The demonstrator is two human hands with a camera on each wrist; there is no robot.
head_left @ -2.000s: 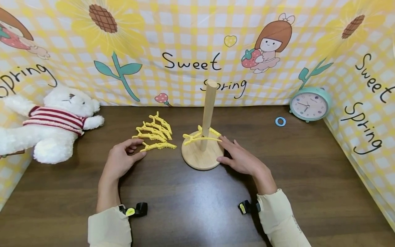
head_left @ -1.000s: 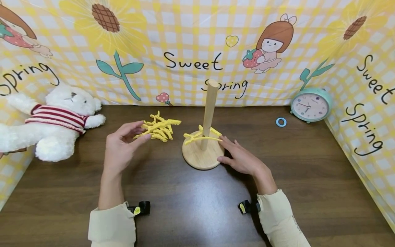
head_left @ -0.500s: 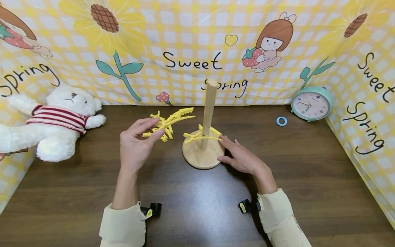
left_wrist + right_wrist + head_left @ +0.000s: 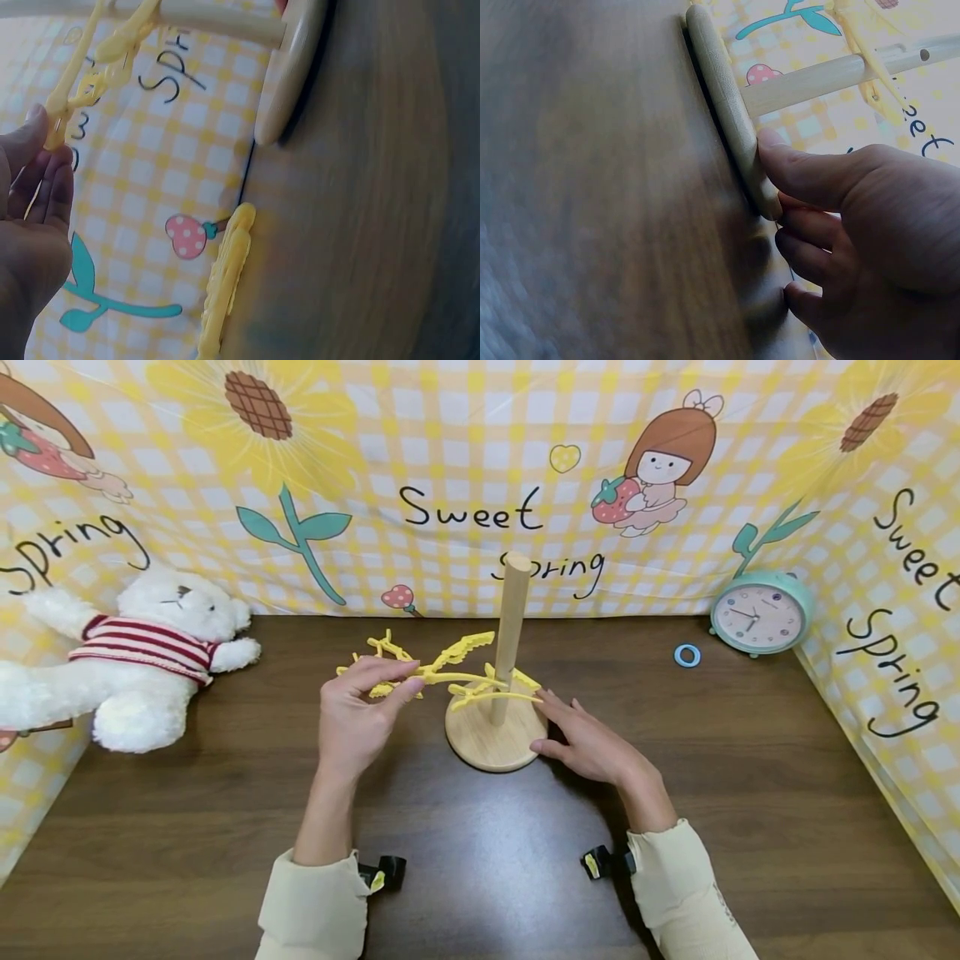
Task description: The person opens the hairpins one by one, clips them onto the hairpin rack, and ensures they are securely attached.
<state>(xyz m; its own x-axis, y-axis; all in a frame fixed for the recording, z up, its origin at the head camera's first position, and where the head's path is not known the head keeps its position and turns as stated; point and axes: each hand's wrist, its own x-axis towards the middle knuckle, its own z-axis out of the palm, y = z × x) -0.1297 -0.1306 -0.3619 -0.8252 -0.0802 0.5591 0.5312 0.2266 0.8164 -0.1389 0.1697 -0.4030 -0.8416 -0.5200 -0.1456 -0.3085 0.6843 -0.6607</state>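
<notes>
Behind the left grip (image 4: 356,718), yellow clips (image 4: 390,647) partly hidden.

I am viewing a booth-style workspace: printed cloth (image 4: 450,452) is enclosing the table (image 4: 487,852) from nine through three o'clock.

pale glare on table (image 4: 480,852), blurry wrist views

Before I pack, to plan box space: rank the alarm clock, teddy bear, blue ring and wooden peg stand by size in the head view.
1. Teddy bear
2. Wooden peg stand
3. Alarm clock
4. Blue ring
</notes>
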